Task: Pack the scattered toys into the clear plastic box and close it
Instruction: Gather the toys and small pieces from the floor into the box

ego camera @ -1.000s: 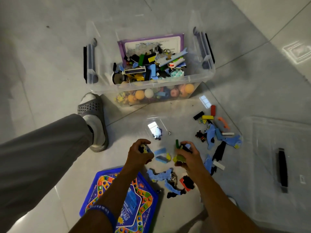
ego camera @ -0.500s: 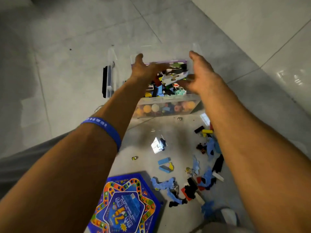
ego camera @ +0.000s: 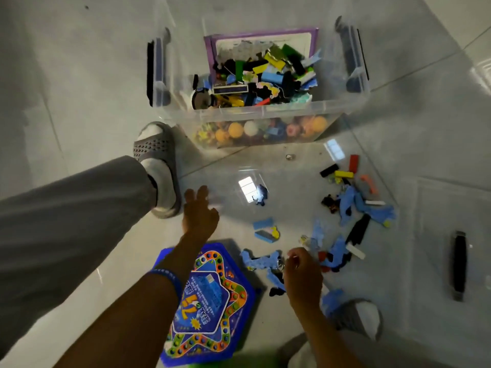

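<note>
The clear plastic box [ego camera: 265, 112] stands open at the top of the view, filled with blocks, balls and a purple-framed board. Scattered toys lie on the floor in front of it: blue blocks [ego camera: 265, 229], a long blue foam piece [ego camera: 261, 260], and a pile of blue, black, yellow and red pieces [ego camera: 353, 208]. My left hand [ego camera: 199, 216] hovers over bare floor with fingers stretched out, holding nothing. My right hand [ego camera: 300, 272] is down at the near end of the blue foam piece with fingers curled; what it grips is hidden.
The clear lid [ego camera: 425, 208] with a black handle [ego camera: 459, 264] lies on the floor at right. A blue star-patterned game board [ego camera: 210, 301] lies under my left forearm. My leg and grey slipper [ego camera: 156, 166] are left of the box. A small marble [ego camera: 289, 156] sits near the box.
Both hands have come back from over the box to the floor. The left hand is now spread over the tiles; the right has dropped onto the near toy pile.
</note>
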Demonstrator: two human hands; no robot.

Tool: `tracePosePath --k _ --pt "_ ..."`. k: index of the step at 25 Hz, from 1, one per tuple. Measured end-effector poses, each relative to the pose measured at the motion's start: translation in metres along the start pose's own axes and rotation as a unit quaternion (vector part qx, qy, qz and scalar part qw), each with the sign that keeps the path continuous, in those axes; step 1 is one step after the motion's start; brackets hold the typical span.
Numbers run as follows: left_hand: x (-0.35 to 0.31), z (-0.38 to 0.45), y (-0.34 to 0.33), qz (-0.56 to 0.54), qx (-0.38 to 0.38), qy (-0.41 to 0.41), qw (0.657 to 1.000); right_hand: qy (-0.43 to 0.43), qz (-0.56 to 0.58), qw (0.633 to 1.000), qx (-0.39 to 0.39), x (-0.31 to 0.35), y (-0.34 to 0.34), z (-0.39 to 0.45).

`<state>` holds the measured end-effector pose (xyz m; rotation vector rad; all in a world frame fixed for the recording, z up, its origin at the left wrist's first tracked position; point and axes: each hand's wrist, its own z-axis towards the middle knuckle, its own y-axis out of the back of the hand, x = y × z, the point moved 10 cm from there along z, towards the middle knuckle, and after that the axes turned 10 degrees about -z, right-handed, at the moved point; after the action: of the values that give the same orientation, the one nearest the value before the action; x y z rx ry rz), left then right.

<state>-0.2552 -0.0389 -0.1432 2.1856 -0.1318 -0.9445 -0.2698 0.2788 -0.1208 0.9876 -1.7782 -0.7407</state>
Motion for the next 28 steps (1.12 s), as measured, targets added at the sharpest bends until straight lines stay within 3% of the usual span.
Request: tracePosePath --k 5,10,12,17,19,22,25,26,28 --pt "0.000 0.023 0.006 0.053 -0.033 -0.036 0.997 -0.010 -0.073 0.995 0.062 -0.023 -0.019 -0.007" --pt "-0.002 0.029 0.006 0.040 -0.025 -0.028 0.999 0.168 -0.149 0.970 0.097 0.008 -0.043 -0.047" --pt "0.002 0.024 0.009 0.000 -0.029 -0.003 1.000 0.212 -0.177 0.949 0.154 0.008 -0.067 -0.069" --pt "0.015 -0.021 -0.031 -0.153 0.071 0.065 0.984 0.282 -0.250 0.904 0.203 0.008 -0.101 -0.082" --pt "0.009 -0.042 -0.045 -0.131 0.101 0.038 0.985 0.282 -0.248 0.902 0.215 0.010 -0.104 -0.079" --pt "-0.007 -0.060 -0.069 -0.060 0.166 -0.027 0.984 0.208 -0.153 0.942 0.215 0.010 -0.087 -0.066" --pt "-0.031 -0.077 -0.109 0.119 0.263 -0.128 0.949 0.033 -0.016 0.985 0.168 -0.009 -0.052 -0.033" --pt "-0.041 -0.090 -0.128 0.159 0.299 -0.175 0.925 -0.059 0.054 0.989 0.127 -0.026 -0.035 -0.021" --pt "-0.053 -0.117 -0.160 0.189 0.359 -0.251 0.879 -0.226 0.220 0.946 0.074 -0.059 -0.011 -0.008"
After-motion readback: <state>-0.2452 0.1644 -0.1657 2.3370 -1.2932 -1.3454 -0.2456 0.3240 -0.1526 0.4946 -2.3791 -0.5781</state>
